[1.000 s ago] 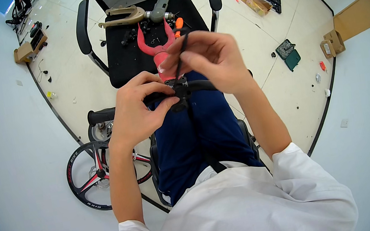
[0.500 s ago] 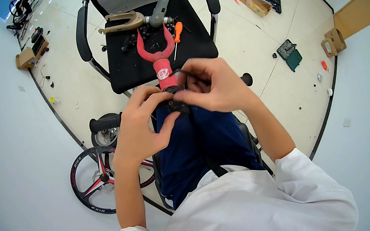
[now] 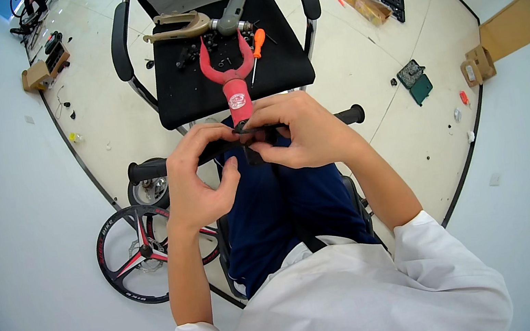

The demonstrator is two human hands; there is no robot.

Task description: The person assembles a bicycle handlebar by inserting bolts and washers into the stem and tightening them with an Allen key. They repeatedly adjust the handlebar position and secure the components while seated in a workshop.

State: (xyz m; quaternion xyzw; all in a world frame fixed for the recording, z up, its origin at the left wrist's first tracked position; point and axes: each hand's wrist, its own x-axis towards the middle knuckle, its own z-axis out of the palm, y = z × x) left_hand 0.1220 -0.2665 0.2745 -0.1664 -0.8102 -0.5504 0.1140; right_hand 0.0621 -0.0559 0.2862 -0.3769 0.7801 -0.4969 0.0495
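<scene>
A red bicycle fork (image 3: 237, 97) points away from me, its prongs over the chair seat. A black handlebar (image 3: 211, 152) crosses over my lap at its near end, joined by a dark stem (image 3: 253, 155) that my fingers partly cover. My right hand (image 3: 304, 130) is closed in a pinch above the stem, on a thin dark rod that looks like a hex key. My left hand (image 3: 200, 172) reaches the stem from the other side. Its fingertips touch near the rod's end, while the thumb stands apart below.
The black chair (image 3: 186, 105) ahead holds a tan fork (image 3: 187, 26), an orange screwdriver (image 3: 258, 42) and small dark parts. Wheels (image 3: 146, 252) lean at my left. On the floor at right lie a green case (image 3: 421, 89) and an open box (image 3: 364, 3).
My right hand has turned the hex key down and left, flatter over the stem. My left thumb has drawn back from the stem. The handlebar and fork have tilted slightly.
</scene>
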